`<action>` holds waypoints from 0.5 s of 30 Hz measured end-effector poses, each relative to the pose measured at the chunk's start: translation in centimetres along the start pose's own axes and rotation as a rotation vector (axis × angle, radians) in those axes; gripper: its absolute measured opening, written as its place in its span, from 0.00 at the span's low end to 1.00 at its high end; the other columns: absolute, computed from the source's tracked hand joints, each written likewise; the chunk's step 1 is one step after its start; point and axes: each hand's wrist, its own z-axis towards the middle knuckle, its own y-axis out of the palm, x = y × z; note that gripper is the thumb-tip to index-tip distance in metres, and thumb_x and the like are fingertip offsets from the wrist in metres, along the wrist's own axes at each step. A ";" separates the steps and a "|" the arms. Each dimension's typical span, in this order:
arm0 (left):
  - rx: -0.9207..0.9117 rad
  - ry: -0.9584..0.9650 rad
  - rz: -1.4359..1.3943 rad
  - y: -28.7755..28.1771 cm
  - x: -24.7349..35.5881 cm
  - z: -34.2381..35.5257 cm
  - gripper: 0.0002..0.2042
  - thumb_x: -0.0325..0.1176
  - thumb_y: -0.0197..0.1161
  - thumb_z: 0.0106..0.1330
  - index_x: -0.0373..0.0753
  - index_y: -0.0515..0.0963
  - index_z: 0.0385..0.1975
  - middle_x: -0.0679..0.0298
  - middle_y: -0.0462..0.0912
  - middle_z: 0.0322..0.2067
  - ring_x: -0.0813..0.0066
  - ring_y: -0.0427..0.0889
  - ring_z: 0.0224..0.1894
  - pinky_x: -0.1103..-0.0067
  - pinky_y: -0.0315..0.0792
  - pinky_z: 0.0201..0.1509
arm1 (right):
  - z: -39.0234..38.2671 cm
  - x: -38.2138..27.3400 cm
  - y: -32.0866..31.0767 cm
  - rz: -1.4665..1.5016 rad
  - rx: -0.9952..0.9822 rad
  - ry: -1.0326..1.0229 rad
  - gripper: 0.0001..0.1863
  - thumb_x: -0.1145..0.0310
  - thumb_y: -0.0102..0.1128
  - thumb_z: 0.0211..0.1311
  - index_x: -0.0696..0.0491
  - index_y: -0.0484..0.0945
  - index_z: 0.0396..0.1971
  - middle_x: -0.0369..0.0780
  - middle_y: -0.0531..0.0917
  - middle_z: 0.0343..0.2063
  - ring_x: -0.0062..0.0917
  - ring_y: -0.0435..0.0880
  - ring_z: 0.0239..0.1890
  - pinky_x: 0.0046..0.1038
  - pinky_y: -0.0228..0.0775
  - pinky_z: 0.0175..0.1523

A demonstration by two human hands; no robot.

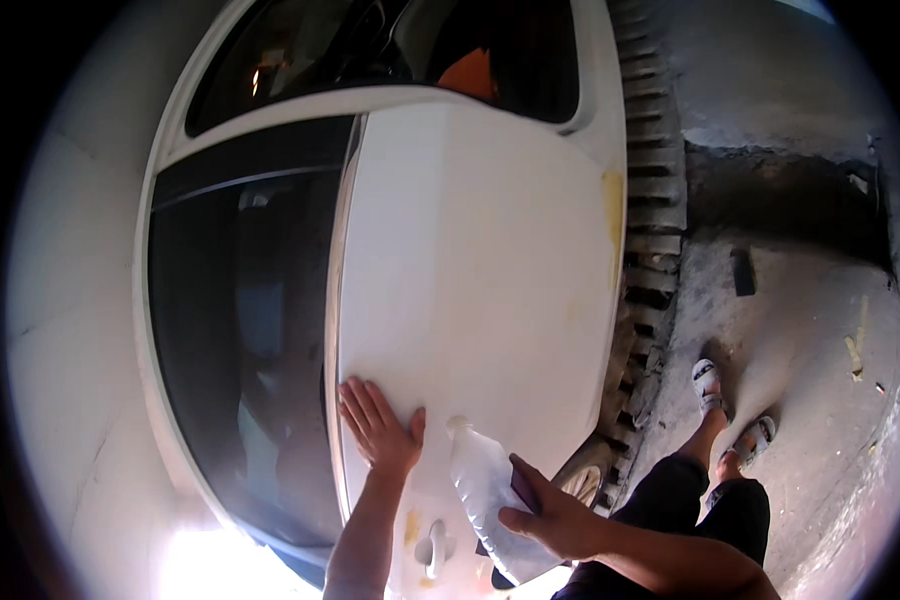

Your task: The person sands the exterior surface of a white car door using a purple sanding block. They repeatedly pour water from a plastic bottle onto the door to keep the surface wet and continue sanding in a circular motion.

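Observation:
A white car door [470, 260] fills the middle, its dark side window [250, 360] on the left. My left hand [378, 425] lies flat on the white panel beside the window trim [342, 270], fingers stretched out and apart. To its right, my right hand [555, 515] grips a clear plastic bottle [480, 480], which tilts with its neck toward the panel. Between that hand's thumb and fingers shows the edge of a dark, flat piece [523, 490]; its kind is unclear. The door handle [435, 548] sits below, between my forearms.
Yellowish patches [613, 205] mark the panel's right edge. Beside the car runs a slatted floor grating [655, 190], with a dark recess [785, 200] beyond. A black flat object [742, 272] lies on the concrete. My sandalled feet [708, 385] stand right of a wheel [585, 478].

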 end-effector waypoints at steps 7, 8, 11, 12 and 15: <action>0.173 0.041 0.126 -0.6 7.3 25.6 0.42 0.55 0.51 0.67 0.21 0.50 0.66 0.36 0.47 0.69 0.40 0.43 0.73 0.56 0.38 0.75 | 1.6 -6.3 -4.6 -0.076 0.083 -0.127 0.49 0.50 0.57 0.66 0.59 0.38 0.71 0.56 0.64 0.63 0.42 0.63 0.67 0.35 0.54 0.68; 0.144 -0.014 0.181 -0.3 8.4 27.8 0.43 0.56 0.49 0.68 0.20 0.50 0.66 0.36 0.45 0.69 0.40 0.40 0.73 0.56 0.36 0.75 | 1.7 -7.5 -5.3 -0.161 0.117 -0.120 0.48 0.50 0.56 0.66 0.59 0.37 0.71 0.57 0.66 0.61 0.43 0.67 0.64 0.36 0.58 0.66; 0.111 -0.048 0.231 0.8 9.7 33.0 0.42 0.57 0.43 0.69 0.21 0.48 0.67 0.36 0.42 0.70 0.40 0.38 0.74 0.57 0.33 0.75 | 3.3 -9.3 -7.2 -0.164 0.129 -0.149 0.48 0.50 0.56 0.67 0.58 0.36 0.72 0.58 0.69 0.59 0.43 0.74 0.57 0.36 0.65 0.60; 0.130 -0.023 0.230 1.1 10.3 34.8 0.42 0.57 0.44 0.69 0.21 0.48 0.67 0.36 0.43 0.70 0.41 0.38 0.74 0.57 0.34 0.75 | 3.5 -10.0 -7.6 -0.174 0.139 -0.138 0.48 0.51 0.55 0.67 0.56 0.34 0.72 0.56 0.72 0.55 0.40 0.79 0.48 0.35 0.69 0.53; 0.154 0.069 0.268 1.5 11.5 38.2 0.41 0.55 0.45 0.70 0.21 0.48 0.67 0.38 0.44 0.70 0.44 0.39 0.74 0.59 0.35 0.75 | 4.1 -11.4 -8.3 -0.168 0.114 -0.135 0.48 0.51 0.55 0.68 0.55 0.33 0.72 0.55 0.74 0.52 0.37 0.80 0.44 0.34 0.70 0.50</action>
